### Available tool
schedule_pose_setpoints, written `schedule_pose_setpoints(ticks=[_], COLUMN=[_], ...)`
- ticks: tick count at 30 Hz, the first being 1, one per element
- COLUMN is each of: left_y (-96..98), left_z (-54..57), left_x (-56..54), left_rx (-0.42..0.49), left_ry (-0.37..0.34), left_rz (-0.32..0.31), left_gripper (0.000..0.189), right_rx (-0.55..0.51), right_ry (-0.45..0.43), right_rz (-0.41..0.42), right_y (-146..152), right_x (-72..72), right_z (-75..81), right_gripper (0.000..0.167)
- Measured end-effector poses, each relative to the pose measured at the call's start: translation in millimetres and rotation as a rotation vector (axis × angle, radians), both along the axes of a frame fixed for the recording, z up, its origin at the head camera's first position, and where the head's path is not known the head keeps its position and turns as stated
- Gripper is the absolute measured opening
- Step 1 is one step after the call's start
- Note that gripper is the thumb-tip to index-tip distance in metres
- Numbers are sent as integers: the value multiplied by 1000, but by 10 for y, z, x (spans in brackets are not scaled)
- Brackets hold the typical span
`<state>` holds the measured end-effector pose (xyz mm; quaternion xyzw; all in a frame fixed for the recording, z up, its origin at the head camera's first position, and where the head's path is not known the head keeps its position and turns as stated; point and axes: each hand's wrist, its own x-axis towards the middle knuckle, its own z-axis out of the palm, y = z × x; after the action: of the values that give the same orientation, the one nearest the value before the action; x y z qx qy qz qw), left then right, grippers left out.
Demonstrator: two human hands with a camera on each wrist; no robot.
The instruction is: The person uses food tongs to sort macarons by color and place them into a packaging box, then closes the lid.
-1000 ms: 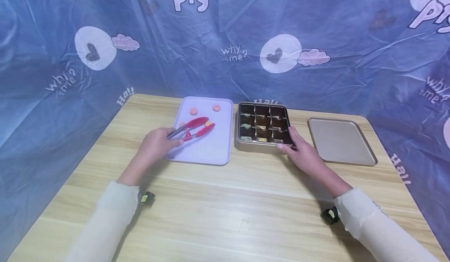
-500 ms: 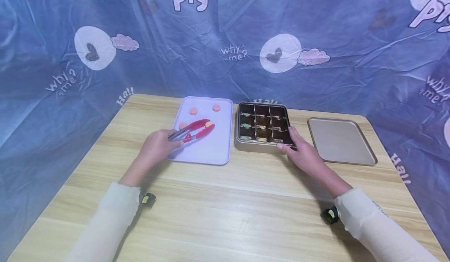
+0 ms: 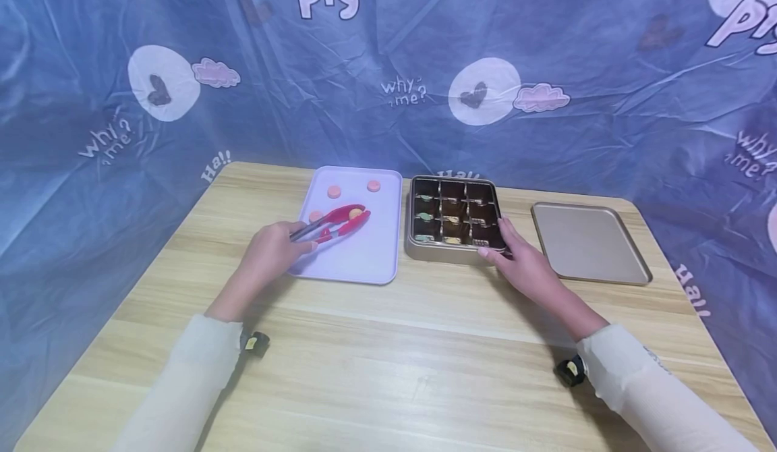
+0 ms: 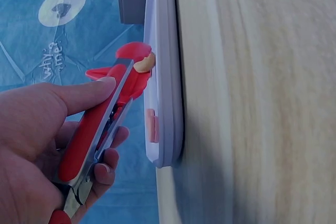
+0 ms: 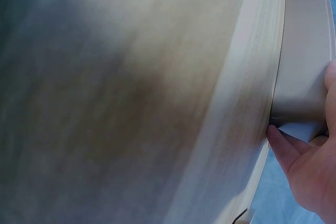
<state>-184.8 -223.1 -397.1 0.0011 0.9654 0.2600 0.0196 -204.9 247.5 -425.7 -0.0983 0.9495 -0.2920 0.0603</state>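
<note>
Head view: the left hand point(image 3: 276, 249) grasps the tongs point(image 3: 341, 213) by the handles, thumb on one side and fingers wrapped under the other, seemingly to keep the red tips close about a round tan piece point(image 3: 355, 214). That piece sits between the tips, over the purple tray point(image 3: 364, 263); whether it also touches the tray floor I cannot tell. The right hand point(image 3: 525, 270) grips the near right corner of the divided box point(image 3: 449, 255), thumb at the front, probably to steady it on the table point(image 3: 388, 357).

Tray and box stand side by side, near each other, with the tray's low rim and the box's taller wall between the piece and the compartments. Those are dark; bits of green and yellow show in some, but what they are is unclear. Three pink pieces point(image 3: 334, 191) lie on the tray, the nearest just beside the tongs. A metal lid point(image 3: 591, 243) lies flat right of the box, beyond the right hand, and a printed blue cloth point(image 3: 364, 128) hangs behind the table
</note>
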Motion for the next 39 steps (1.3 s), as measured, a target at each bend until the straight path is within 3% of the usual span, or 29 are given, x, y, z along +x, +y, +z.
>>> schedule_pose_setpoints(ticks=[15,31,39], left_y=[-22,-3,-23], left_z=[-35,19,47], left_x=[-6,-35,-10], left_rx=[5,13,19], left_ry=[12,27,-34], left_rz=[-6,-15,-2], left_gripper=[50,49,51], right_rx=[6,1,-2], right_ry=[4,4,-2], right_rz=[-1,-3,-8], right_y=[-1,1,8], right_x=[8,2,-6], right_z=[10,0,1], right_gripper=[98,97,99])
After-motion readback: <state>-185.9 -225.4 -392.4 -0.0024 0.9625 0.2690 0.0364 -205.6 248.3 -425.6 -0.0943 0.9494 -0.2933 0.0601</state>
